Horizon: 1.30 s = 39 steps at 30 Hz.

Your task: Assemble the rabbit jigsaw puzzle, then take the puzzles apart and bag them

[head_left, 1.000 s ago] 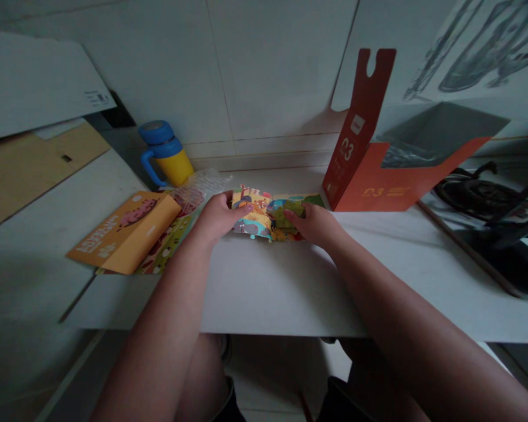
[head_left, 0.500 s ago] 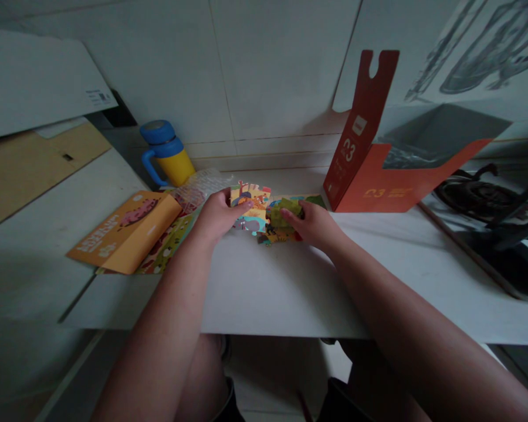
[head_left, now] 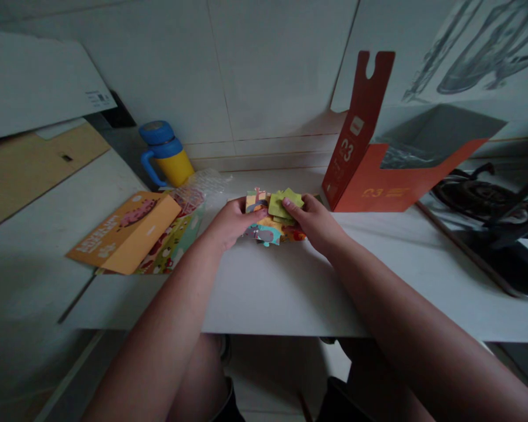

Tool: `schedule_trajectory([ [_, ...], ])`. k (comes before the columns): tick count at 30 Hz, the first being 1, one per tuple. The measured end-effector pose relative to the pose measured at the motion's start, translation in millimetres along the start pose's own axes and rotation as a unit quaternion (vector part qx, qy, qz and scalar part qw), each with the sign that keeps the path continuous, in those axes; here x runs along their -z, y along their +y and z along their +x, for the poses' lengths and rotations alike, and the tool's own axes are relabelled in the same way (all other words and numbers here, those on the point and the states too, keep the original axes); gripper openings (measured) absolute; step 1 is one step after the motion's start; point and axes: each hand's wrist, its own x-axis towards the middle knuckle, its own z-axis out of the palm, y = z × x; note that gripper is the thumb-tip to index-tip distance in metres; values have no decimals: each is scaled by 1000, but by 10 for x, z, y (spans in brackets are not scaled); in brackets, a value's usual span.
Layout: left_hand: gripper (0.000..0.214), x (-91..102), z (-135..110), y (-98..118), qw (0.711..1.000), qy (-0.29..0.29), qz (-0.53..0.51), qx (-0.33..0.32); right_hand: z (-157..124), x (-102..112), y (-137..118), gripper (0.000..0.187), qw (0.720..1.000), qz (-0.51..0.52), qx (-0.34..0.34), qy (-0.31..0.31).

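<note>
My left hand (head_left: 234,221) grips some joined puzzle pieces (head_left: 268,234) printed with cartoon animals, its thumb pressed on the top face. Right beside it, my right hand (head_left: 308,215) pinches a small stack of green-backed puzzle pieces (head_left: 282,203), thumb on top. The green pieces overlap the right part of the picture pieces. More colourful pieces lie under and behind both hands, largely hidden.
An orange-red box (head_left: 391,187) with its flap raised stands at the right, before a gas stove (head_left: 488,199). To the left are a yellow-orange carton (head_left: 127,231), a printed sheet (head_left: 169,243), crumpled clear plastic (head_left: 206,184) and a blue-and-yellow mug (head_left: 169,158).
My left hand has moved right with the picture pieces, closing the gap to my right hand. The green pieces are now spread slightly and tilted over the picture pieces.
</note>
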Motion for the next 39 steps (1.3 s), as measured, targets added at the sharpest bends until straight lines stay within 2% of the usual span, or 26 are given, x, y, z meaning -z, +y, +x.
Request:
schedule_trajectory([
  [5,61,12,15,-57,999,-41,20,-27,-35,-12,-11,42,987,103,-86,-89],
  [7,61,-3,27,-87,998,-39,36,-37,-40,-18,-18,41,987,104,-94,-75],
  [10,65,-35,37,-115,999,-31,25,-36,-22,-22,-7,45,993,94,-68,-35],
  [13,70,-58,33,-110,999,-36,9,-24,-3,-19,12,48,996,65,-50,-20],
  [16,72,-77,20,-79,999,-38,-17,-17,-3,-21,12,50,997,47,-65,-10],
  [19,70,-102,12,-45,998,-28,-54,-4,-4,-28,2,49,988,122,-86,-34],
  [21,68,-116,16,-37,997,5,-72,6,8,-27,0,47,978,186,-86,-46],
  [24,63,-114,36,-57,995,50,-86,8,39,-6,1,46,971,231,-64,-20],
  [26,60,-100,54,-85,995,57,-84,11,50,15,-5,44,970,238,-50,-10],
  [29,57,-95,68,-109,995,66,-75,23,31,29,-24,43,972,228,-43,-45],
  [32,57,-142,62,-95,993,64,-98,9,-25,3,-29,43,963,231,-45,-128],
  [35,62,-215,57,-85,988,55,-140,-30,-81,-42,-10,43,947,237,-69,-207],
  [37,63,-242,69,-101,986,63,-146,-55,-99,-65,3,41,943,228,-93,-226],
  [39,61,-229,94,-130,985,90,-131,-74,-97,-76,9,39,948,213,-101,-211],
])
